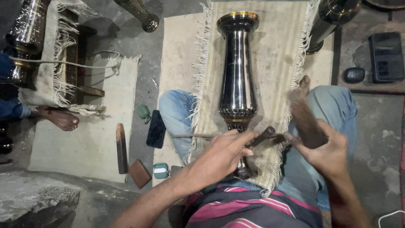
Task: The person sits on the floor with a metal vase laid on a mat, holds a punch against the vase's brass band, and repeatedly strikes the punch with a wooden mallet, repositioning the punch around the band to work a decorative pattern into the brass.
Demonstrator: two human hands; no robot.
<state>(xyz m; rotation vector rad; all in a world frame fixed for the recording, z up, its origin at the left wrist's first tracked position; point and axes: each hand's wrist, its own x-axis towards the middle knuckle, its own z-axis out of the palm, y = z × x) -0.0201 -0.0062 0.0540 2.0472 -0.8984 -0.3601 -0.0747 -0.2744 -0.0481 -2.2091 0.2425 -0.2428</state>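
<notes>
Beige fringed cloth is covering the lap, with a dark metal vase lying along it. The right hand is gripping a blurred mallet; the left hand is pinching a short chisel at the vase's neck.

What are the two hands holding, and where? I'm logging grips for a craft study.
The left hand pinches a thin chisel near its upper end; the right hand grips a blurred wooden mallet by its handle.
</notes>
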